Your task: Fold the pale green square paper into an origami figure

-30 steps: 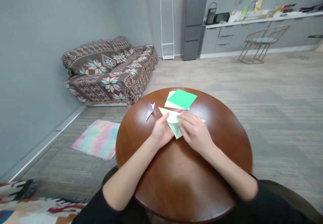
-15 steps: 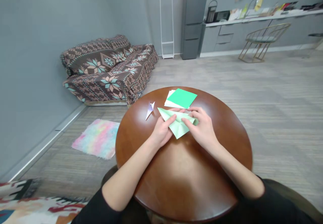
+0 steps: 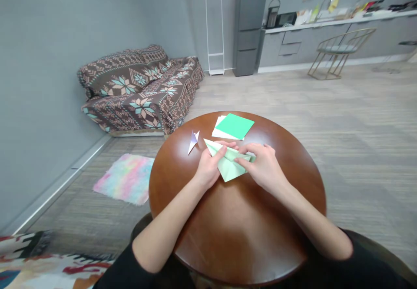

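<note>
A pale green sheet of origami paper [image 3: 230, 170], folded and creased with pointed corners, is held between both hands above the table. My left hand [image 3: 210, 163] grips its left side, thumb on top and fingers beneath. My right hand [image 3: 262, 163] pinches the right part of the paper between thumb and index finger. One corner points down toward me and another up to the left. Just beyond the hands lies a stack of square paper, a bright green sheet [image 3: 236, 126] over white ones [image 3: 219, 132]. A small white and purple folded paper figure [image 3: 193, 141] rests to the left.
All this is at a round brown wooden table [image 3: 241, 237]. A sofa with a patterned cover [image 3: 140, 89] stands beyond it at the left, near a pastel fluffy rug [image 3: 125, 178]. Farther back are a grey fridge [image 3: 250, 26], a kitchen counter [image 3: 325, 24] and a metal-framed chair [image 3: 340, 50].
My right hand has shifted its grip on the paper, with its fingers drawn closer together. The paper's lower corner has swung slightly left and down. The left hand keeps its hold.
</note>
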A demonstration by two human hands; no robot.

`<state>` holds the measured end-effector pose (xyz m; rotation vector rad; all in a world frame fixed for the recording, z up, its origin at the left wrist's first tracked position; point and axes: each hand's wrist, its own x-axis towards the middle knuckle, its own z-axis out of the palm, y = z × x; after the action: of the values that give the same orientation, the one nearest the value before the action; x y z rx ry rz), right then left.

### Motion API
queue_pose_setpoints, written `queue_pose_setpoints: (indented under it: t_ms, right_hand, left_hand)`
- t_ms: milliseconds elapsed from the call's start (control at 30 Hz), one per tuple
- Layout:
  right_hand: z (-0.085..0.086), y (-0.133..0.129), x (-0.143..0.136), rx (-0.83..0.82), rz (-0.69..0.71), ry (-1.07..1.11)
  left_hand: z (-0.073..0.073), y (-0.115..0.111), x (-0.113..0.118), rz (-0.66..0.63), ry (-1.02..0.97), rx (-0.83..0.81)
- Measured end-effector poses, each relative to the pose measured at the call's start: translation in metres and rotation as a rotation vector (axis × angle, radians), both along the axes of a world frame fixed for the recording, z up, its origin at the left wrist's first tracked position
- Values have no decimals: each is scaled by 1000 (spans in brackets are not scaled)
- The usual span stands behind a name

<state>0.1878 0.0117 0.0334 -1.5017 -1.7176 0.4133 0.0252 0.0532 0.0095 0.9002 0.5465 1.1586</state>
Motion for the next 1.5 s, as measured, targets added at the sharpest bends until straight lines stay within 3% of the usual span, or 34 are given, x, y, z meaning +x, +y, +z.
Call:
queue_pose_setpoints:
  t_ms: [267, 433, 567, 933, 1000, 1133, 1200, 1367, 1500]
  right_hand:
    - [7, -2, -1, -34, 34, -9]
    - [9, -1, -6, -10, 5, 94]
    - [8, 0, -4, -61, -3, 128]
    - [11, -1, -1, -115, 23, 77]
    - [16, -2, 2, -152, 24, 113]
    - [22, -3, 6, -178, 39, 185]
    - [21, -2, 7, -161, 23, 182]
    - [16, 0, 9, -123, -43, 171]
    - [18, 0, 13, -189, -18, 78]
  left_hand:
    - [-6, -1, 2, 39, 65, 52]
    - [0, -3, 2, 44, -44, -29]
    - [4, -1, 1, 98, -133, -98]
    - [4, 13, -11, 292, -140, -120]
    - [6, 10, -11, 263, -116, -110]
    - [6, -1, -5, 70, 75, -55]
    - [4, -4, -1, 48, 129, -53]
    - [0, -2, 1, 108, 96, -32]
    - [1, 0, -1, 165, 79, -30]
